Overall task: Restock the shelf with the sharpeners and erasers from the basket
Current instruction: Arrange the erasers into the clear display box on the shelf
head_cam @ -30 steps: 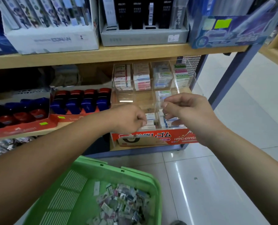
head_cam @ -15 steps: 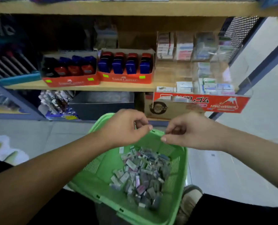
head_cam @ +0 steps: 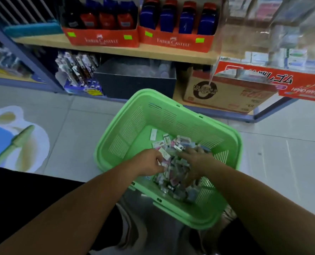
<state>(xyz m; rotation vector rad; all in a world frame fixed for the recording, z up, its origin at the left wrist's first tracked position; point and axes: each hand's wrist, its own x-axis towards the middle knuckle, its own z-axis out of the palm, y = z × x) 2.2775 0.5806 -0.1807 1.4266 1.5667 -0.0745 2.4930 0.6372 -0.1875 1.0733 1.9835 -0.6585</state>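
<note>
The shelf (head_cam: 116, 50) is seen beyond the basket (head_cam: 171, 115); two red boxes (head_cam: 140, 37) of sharpeners are stood on it, behind the basket and to its left; small packs (head_cam: 173, 173) are heaped in the basket's near right part; the right hand (head_cam: 195, 161) is laid spread upon them; the left hand (head_cam: 149, 164) is curled at the heap's left edge, apart from the right, and whether anything is pinched cannot be told.

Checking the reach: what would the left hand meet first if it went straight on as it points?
The pile of small packets in the green basket; the left hand seems to touch its edge, depth unclear.
</note>
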